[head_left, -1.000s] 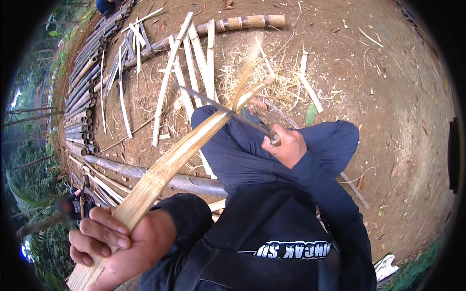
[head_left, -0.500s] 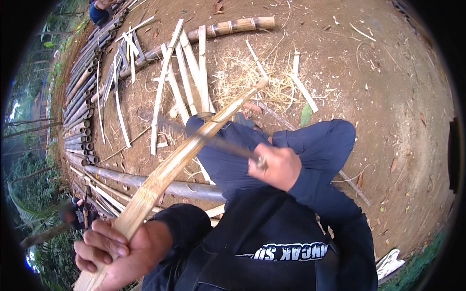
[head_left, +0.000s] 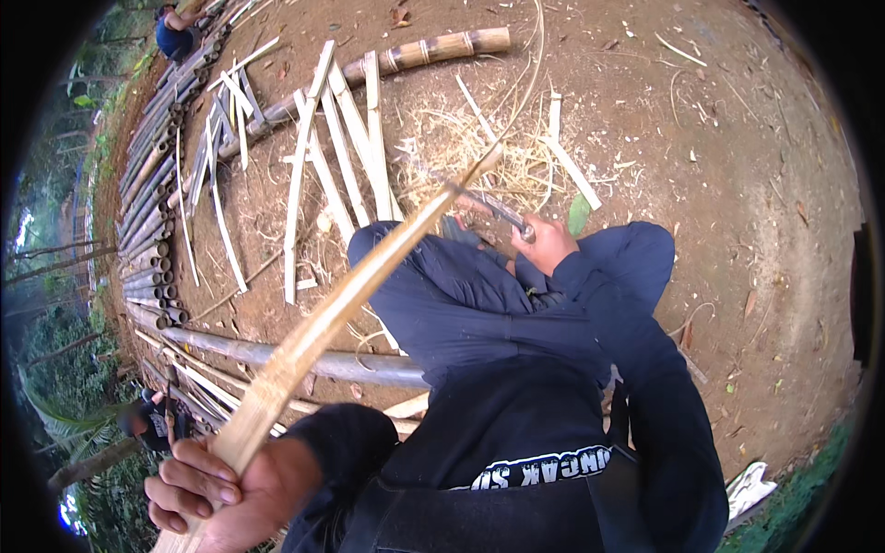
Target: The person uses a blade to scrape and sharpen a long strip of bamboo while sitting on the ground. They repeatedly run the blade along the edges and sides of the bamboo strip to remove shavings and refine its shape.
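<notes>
A long, pale bamboo strip (head_left: 323, 323) slants from the lower left up to the middle of the view. My left hand (head_left: 221, 488) is closed round its wide near end. My right hand (head_left: 550, 247) grips a knife (head_left: 498, 210) by the handle, above my crossed legs. Its blade meets the strip close to the narrow far end; most of the blade is hard to make out. From that end a long thin shaving (head_left: 532, 78) curls away over the ground.
Loose shavings (head_left: 461, 138) cover the dirt ahead. Several split strips (head_left: 293, 203) lean on a bamboo pole (head_left: 442, 48). More poles (head_left: 147, 203) lie stacked at left, and one grey pole (head_left: 369, 367) lies beside my left knee. One person (head_left: 177, 32) crouches far left, another (head_left: 161, 419) lower left.
My right hand has pushed the knife forward along the bamboo strip, away from me, to its far end. A long shaving now stands off there. My left hand keeps its hold.
</notes>
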{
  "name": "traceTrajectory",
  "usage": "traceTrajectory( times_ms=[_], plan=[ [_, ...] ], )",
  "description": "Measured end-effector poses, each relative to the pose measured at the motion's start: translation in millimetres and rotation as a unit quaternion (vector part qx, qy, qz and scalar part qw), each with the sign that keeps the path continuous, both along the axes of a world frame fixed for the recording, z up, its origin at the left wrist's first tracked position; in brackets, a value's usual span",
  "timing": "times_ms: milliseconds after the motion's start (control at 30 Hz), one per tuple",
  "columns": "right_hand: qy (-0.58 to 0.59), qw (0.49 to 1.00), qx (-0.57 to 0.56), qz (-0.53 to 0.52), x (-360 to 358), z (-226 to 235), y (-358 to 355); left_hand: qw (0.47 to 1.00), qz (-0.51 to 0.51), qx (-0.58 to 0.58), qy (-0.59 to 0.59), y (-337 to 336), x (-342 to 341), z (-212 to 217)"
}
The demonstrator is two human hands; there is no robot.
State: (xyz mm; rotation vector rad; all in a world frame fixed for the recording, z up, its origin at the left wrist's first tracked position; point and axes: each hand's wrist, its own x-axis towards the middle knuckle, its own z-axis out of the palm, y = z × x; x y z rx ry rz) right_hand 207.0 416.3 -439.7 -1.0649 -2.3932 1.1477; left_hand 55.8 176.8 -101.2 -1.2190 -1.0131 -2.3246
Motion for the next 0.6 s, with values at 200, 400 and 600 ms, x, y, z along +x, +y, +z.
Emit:
traceTrajectory(
  times_ms=[200, 400, 600],
  plan=[
    [0.155, 0.977, 0.024, 0.143, 2.7, 57.2, -28.5, 0.996, 0.077, -0.016, -0.03, -0.3, -0.7, 2.7],
    [-0.041, 0.995, -0.068, 0.061, -16.5, -18.4, 19.6, 0.993, 0.106, -0.032, -0.051, 4.7, -8.2, 7.0],
    [-0.016, 0.996, -0.062, 0.063, -7.7, -34.4, 21.4, 0.985, 0.156, -0.048, -0.053, 10.3, -5.9, 7.9]
  ],
)
